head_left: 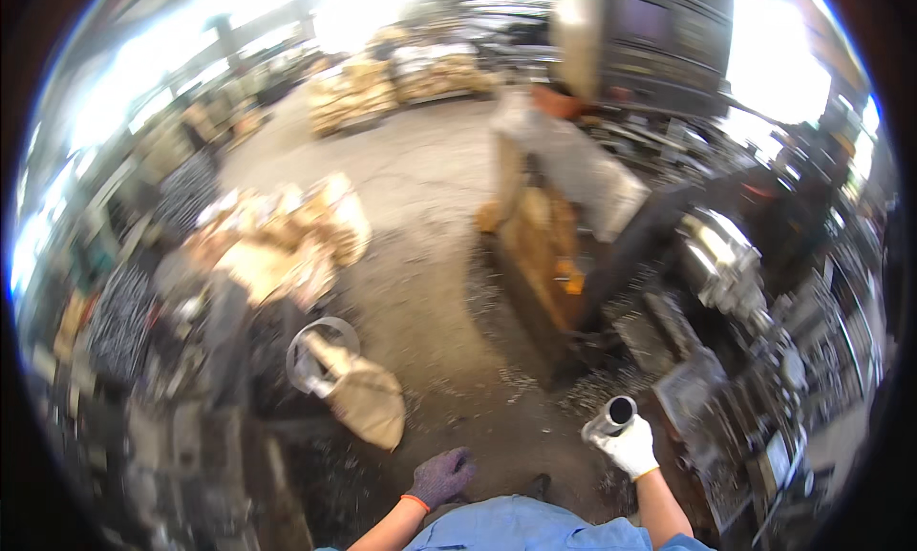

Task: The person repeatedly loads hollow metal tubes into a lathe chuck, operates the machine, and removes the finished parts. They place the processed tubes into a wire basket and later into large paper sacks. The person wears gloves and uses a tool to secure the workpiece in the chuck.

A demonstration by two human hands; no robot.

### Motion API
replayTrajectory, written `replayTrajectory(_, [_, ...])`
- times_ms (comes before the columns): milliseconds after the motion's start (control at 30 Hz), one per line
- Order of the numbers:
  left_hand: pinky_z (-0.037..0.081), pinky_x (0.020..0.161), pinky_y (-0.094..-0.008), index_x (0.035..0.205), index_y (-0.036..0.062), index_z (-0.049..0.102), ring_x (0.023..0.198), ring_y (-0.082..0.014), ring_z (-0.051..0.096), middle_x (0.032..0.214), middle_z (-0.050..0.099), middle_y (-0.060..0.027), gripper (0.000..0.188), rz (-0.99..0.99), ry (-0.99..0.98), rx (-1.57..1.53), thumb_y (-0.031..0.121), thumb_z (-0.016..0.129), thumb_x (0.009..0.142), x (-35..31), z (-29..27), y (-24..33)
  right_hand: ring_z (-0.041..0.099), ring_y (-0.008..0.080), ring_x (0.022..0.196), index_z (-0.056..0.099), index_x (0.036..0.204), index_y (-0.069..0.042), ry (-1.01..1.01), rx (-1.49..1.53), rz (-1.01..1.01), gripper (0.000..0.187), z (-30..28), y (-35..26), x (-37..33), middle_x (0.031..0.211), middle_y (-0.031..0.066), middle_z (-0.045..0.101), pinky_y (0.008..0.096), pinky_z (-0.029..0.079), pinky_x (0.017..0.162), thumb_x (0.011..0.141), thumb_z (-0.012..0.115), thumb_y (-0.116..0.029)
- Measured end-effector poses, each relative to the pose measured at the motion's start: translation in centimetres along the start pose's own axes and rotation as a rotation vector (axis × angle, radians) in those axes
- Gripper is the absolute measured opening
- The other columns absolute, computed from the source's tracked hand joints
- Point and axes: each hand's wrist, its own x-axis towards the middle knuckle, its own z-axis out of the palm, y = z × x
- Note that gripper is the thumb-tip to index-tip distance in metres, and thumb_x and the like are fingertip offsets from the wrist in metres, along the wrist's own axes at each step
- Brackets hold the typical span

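Note:
My right hand (630,450), in a white glove, is closed around a short metal tube (594,430). The tube's dark round mouth tilts up towards me, and it is held beside the machine at the right. My left hand (441,478) wears a dark purple glove with an orange cuff. It hangs low in front of my blue clothing, loosely curled with thumb and fingers somewhat apart, and nothing shows in it. Motion softens its outline. Beyond it, a tan sack (369,404) lies against a clear round hoop or container rim (298,365).
A lathe-like machine with a shiny chuck (718,255) stands close on the right. Ahead is a worn cabinet (535,236) with metal chips around its base. Crumpled tan sacks (287,236) are heaped at the left. Stacked sacks (353,93) stand farther back.

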Motion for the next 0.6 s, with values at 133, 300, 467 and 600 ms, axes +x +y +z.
replayTrajectory(133, [0.052,0.106,-0.0469,0.139,0.0166,0.067,0.123,-0.0375,0.068,0.133,0.072,-0.0161,0.054,-0.405,0.232,-0.156,0.051,0.058,0.098,-10.8,-2.3,-9.5,0.075,0.0354,0.106,0.069,0.128,-0.008,-0.532,-0.180,-0.293,0.065,13.8,-10.8,0.7,0.115,0.0176,0.077,0.0411,0.059,0.094,0.078,0.087,-0.045])
replayTrajectory(300, [0.053,0.104,-0.0400,0.132,0.0114,0.072,0.120,-0.0308,0.071,0.126,0.075,-0.0162,0.050,-0.937,0.683,-0.513,0.046,0.063,0.097,-25.2,-1.1,-17.9,0.071,0.0358,0.115,0.065,0.136,-0.014,-1.059,-0.240,-0.726,0.070,27.9,-23.2,-5.0,0.125,0.0162,0.074,0.0437,0.056,0.099,0.080,0.084,-0.050])
replayTrajectory(467, [0.055,0.096,-0.0408,0.124,0.0005,0.073,0.109,-0.0354,0.071,0.108,0.077,-0.0195,0.046,-1.041,1.642,-1.057,0.037,0.061,0.100,-38.1,10.4,-21.7,0.072,0.0362,0.111,0.066,0.133,-0.014,-1.398,-0.282,-1.101,0.068,37.5,-33.3,-12.7,0.120,0.0168,0.076,0.0441,0.057,0.096,0.078,0.086,-0.048])
replayTrajectory(600, [0.055,0.098,-0.0456,0.138,-0.0052,0.061,0.115,-0.0406,0.066,0.121,0.068,-0.0266,0.053,-1.944,1.858,-0.161,0.037,0.058,0.106,-45.3,20.7,-20.2,0.073,0.0374,0.111,0.066,0.135,-0.013,-1.577,-0.159,-1.243,0.070,43.7,-41.0,-18.8,0.119,0.0176,0.076,0.0441,0.057,0.095,0.078,0.088,-0.044])
